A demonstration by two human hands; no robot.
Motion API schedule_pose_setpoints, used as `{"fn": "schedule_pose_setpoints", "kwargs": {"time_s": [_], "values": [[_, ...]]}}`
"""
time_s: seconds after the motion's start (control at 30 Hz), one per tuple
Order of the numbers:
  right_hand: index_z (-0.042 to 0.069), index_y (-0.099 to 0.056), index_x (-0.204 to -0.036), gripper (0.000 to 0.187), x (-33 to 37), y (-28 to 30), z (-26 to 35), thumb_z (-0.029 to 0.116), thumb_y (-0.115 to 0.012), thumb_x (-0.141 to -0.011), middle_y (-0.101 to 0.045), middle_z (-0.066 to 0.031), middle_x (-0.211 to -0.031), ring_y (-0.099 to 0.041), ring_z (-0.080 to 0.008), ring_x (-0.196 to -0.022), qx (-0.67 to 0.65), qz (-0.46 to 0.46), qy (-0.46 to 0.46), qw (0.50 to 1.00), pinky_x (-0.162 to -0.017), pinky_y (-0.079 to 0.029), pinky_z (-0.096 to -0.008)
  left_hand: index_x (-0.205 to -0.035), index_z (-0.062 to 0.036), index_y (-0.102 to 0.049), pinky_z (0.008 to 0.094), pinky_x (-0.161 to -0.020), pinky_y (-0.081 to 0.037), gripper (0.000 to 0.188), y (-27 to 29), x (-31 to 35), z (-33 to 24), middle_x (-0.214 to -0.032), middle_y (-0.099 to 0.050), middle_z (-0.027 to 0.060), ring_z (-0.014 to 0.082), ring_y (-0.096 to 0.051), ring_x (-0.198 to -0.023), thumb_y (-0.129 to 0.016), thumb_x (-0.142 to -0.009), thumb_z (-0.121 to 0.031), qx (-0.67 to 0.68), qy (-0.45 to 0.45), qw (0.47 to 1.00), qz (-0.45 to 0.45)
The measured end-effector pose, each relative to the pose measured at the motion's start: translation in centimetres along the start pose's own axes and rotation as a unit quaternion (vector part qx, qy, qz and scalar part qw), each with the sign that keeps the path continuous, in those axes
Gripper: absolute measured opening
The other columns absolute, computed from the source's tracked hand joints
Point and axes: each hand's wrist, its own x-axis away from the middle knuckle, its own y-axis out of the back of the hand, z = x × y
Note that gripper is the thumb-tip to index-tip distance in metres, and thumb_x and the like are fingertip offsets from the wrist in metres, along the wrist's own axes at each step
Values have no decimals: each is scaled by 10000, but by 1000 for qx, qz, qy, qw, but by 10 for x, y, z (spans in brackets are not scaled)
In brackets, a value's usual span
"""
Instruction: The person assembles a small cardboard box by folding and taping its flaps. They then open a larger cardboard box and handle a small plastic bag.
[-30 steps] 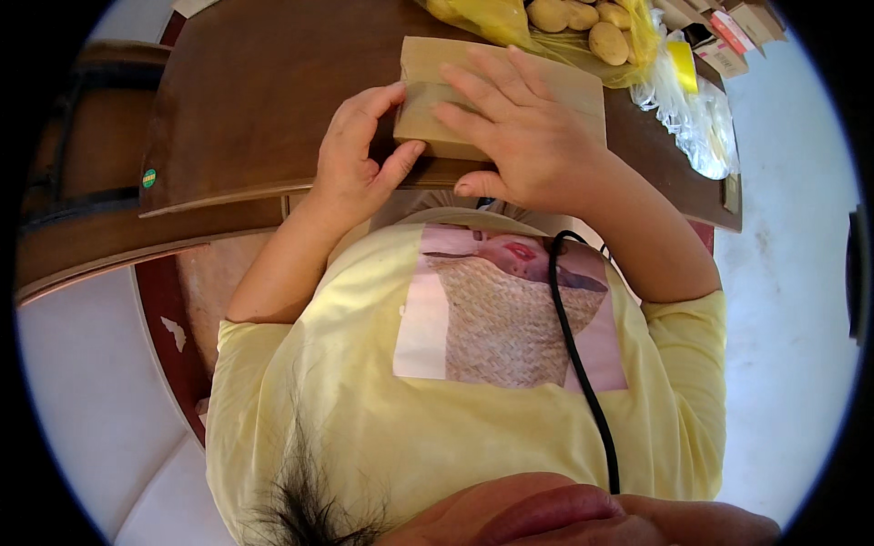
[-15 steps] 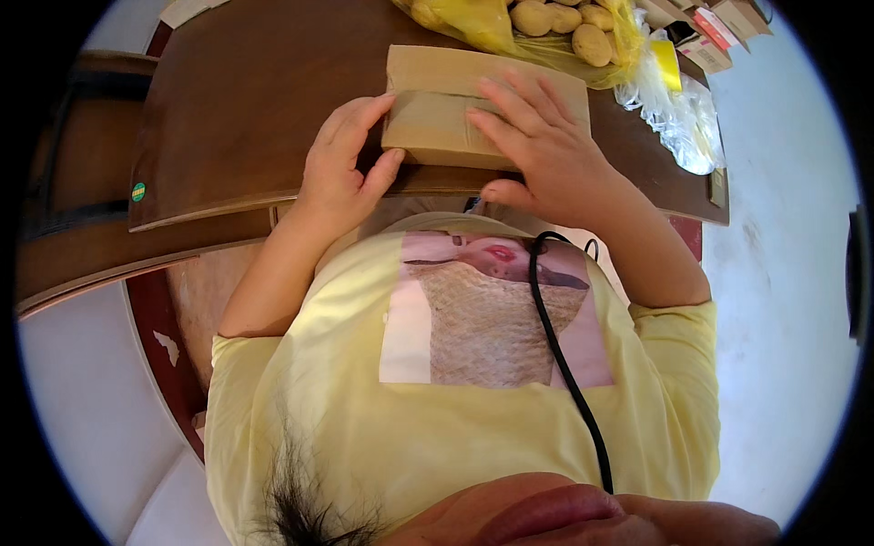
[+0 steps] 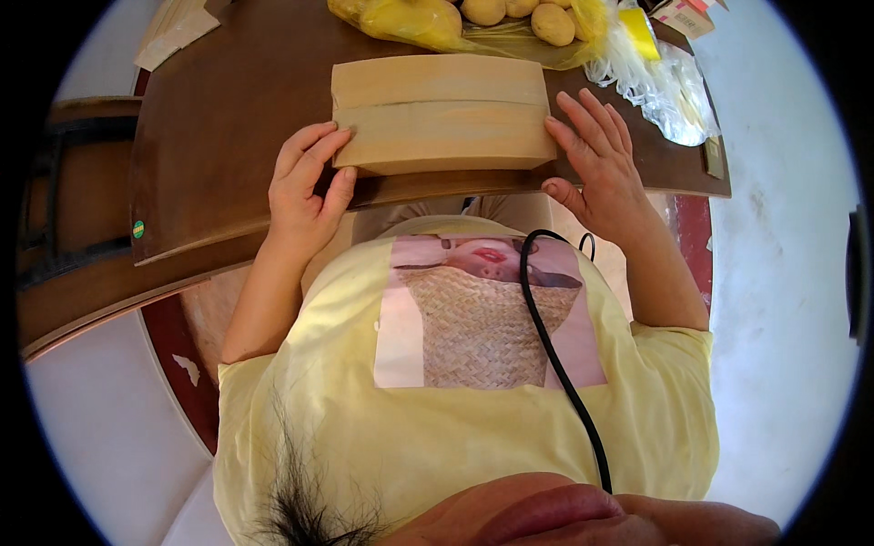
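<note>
A flat tan cardboard box, with a seam along its closed top, lies near the front edge of the dark brown table. My left hand is at its left end, fingertips against the corner and thumb apart from the fingers. At the right end is my right hand, fingers stretched and spread, with the fingertips at or just beside the edge. Neither hand grips the box. What the box holds is hidden.
Beyond the box lies a yellow plastic bag with several potatoes. Clear plastic bags with a yellow piece spread over the right side. Small cartons stand far right; flat cardboard lies far left. A dark chair is at the left.
My right hand has come off the box top and moved right to its end. My left hand has shifted slightly left and down. The box top now shows uncovered.
</note>
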Motion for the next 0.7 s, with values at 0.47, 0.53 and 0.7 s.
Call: {"fn": "schedule_pose_setpoints", "kwargs": {"time_s": [0.47, 0.53, 0.7], "values": [[26, -510, -1301, 626, -23, -5, -13, 449, -625, -853, -399, -161, -1448, -305, -356, -1379, -8, -6, 0, 1000, -1130, -239, -477, -1176, -20, -638, 350, -962, -437, 338, 3, -1, -1, -1238, -567, 147, 269, -558, -1124, -670, -846, -87, 17, 6, 1000, 11], [30, -493, -1321, 661, -25, -13, -16, 498, -591, -864, -386, -161, -1460, -288, -358, -1387, -7, 14, -10, 1000, -1138, -215, -487, -1171, -23, -639, 350, -959, -439, 341, 3, -1, 0, -1236, -567, 147, 269, -559, -1121, -673, -837, -77, 10, -5, 1000, 7], [29, -508, -1313, 685, -40, 0, -9, 534, -583, -856, -371, -155, -1472, -268, -353, -1399, 60, 28, 17, 998, -1147, -188, -499, -1168, -31, -641, 347, -956, -441, 348, 3, -2, 2, -1235, -564, 142, 268, -560, -1116, -676, -822, -54, 36, 1, 999, 4]]}}
